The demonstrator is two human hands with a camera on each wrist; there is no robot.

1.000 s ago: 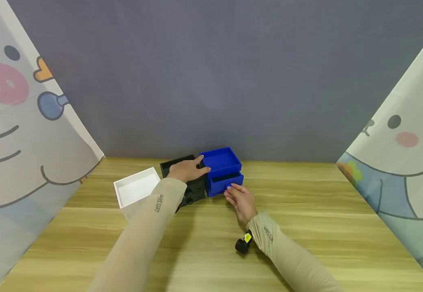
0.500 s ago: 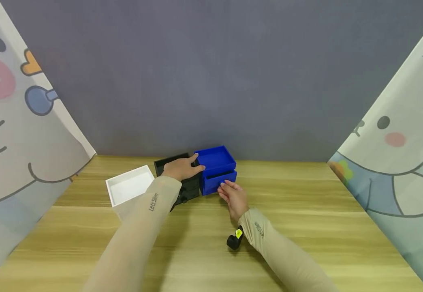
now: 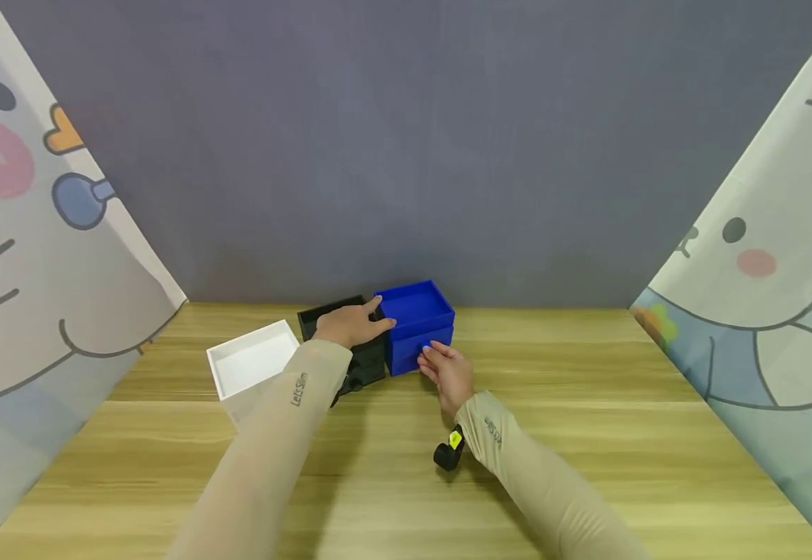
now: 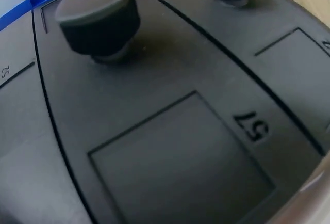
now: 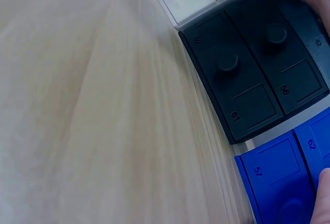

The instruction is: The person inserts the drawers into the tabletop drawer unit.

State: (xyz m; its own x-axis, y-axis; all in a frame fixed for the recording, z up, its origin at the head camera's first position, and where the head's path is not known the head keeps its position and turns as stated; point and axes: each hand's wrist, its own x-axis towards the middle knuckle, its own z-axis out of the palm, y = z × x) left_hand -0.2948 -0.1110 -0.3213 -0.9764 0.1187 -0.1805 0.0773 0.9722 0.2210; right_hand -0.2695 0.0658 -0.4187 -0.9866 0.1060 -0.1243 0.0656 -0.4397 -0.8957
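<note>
A small blue drawer cabinet (image 3: 416,307) with an open tray top stands on the table near the back wall. Its front drawers are flush with the body, numbered 57 and 62 in the right wrist view. My right hand (image 3: 446,377) pinches the knob of the upper blue drawer; its thumb (image 5: 322,198) hides that knob in the right wrist view. My left hand (image 3: 350,323) reaches over the black drawer cabinet (image 5: 252,61), thumb and forefinger spread at the blue cabinet's left rim. Its other fingers are hidden. The left wrist view shows black drawer fronts with knobs (image 4: 98,20) close up.
A white box (image 3: 252,359) with an open top stands left of the black cabinet, partly behind my left sleeve. Wooden table (image 3: 588,389) extends in front and to the right. A grey wall (image 3: 413,155) rises behind, with cartoon-printed panels at both sides.
The upper blue drawer, partly pulled out a second ago, has slid in flush under my right hand. My left hand keeps its place at the rim. The head view has shifted slightly.
</note>
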